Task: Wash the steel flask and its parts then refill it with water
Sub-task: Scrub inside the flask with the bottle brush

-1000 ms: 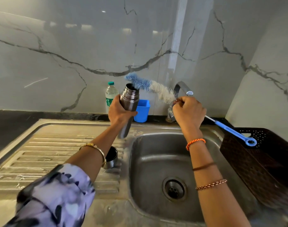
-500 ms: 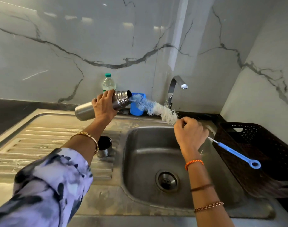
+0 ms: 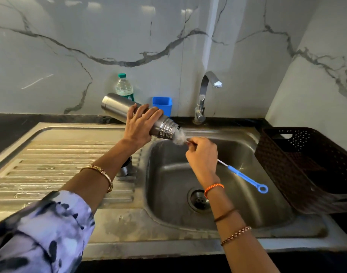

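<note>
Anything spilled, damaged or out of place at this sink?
Nothing stands out. The left hand holds the flask tilted over the sink, and the right hand has the bottle brush pushed into its mouth. The tap is off.

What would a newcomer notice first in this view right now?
The steel flask, held tilted over the sink edge by the left hand, mouth pointing down toward the basin. The right hand grips a bottle brush, bristles mostly inside the flask mouth, blue handle trailing over the basin.
</note>
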